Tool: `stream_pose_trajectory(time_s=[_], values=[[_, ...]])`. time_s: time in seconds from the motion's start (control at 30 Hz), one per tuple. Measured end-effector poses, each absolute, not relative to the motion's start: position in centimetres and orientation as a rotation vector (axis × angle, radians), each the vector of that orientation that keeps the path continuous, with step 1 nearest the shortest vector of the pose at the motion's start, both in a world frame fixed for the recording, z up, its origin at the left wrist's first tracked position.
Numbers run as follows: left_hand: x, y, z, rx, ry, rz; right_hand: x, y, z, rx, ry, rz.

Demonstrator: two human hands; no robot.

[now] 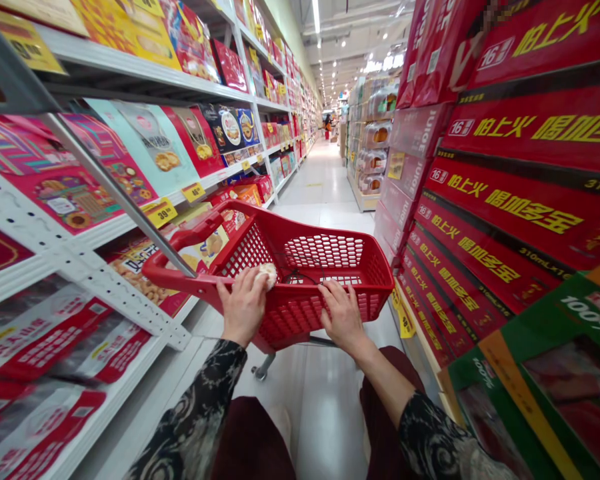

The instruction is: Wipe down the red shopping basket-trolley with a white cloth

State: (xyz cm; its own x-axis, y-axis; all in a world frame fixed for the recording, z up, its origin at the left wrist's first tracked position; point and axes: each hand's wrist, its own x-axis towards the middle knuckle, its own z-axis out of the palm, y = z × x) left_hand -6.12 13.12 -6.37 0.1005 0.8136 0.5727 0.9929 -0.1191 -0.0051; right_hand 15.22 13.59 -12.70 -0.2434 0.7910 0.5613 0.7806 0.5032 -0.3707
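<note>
A red plastic shopping cart [379,293] with perforated walls stands turned sideways right in front of me. My left hand [243,303] rests on its near rim, fingers closed on a crumpled white cloth [269,273] pressed against the edge. Further right along the same rim, my right hand [341,313] has its fingers curled over the top, thumb side toward the basket. Inside the basket lies a thin dark cord-like thing [295,273], too small to name surely. A grey metal pole [115,193] slants up from the cart's left part.
White shelves [145,60] with packaged snacks and yellow price tags line the left side. Stacked red drink cartons [520,193] rise close on the right, with green boxes [555,360] nearer me. Down the tiled aisle [325,173] stands a display of clear-packed goods [373,160].
</note>
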Motion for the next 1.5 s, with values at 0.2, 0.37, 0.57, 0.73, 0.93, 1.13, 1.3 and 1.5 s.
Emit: stream_pose_trajectory(time_s=[0.2,0.37,0.57,0.73,0.93,1.13,1.3,1.5], values=[[-9.6,12.7,-4.8,-1.732,-1.837,-0.740,15.0,13.6,-13.0,-1.280,-1.998,-0.003],[-5.8,13.0,-6.4,-1.904,-1.819,-0.703,15.1,13.6,-13.0,-1.281,-2.018,-0.013],[-4.6,13.0,-7.0,-2.004,-1.793,-0.705,15.4,13.6,-13.0,-1.293,-2.025,0.011],[-7.9,12.7,-6.0,-1.788,-1.852,-0.802,15.4,13.6,-13.1,-1.285,-2.005,0.012],[-6.0,12.9,-7.0,-1.841,-1.860,-0.778,15.2,13.6,-13.3,-1.281,-1.995,-0.003],[-3.0,12.9,-7.9,-1.982,-1.826,-0.725,15.3,13.5,-13.1,-1.283,-2.018,-0.013],[-5.7,12.8,-6.7,-1.875,-1.864,-0.755,15.4,13.5,-13.0,-1.281,-2.023,-0.005],[-5.6,12.9,-6.8,-1.857,-1.867,-0.710,15.1,13.5,-13.1,-1.301,-2.018,0.008]])
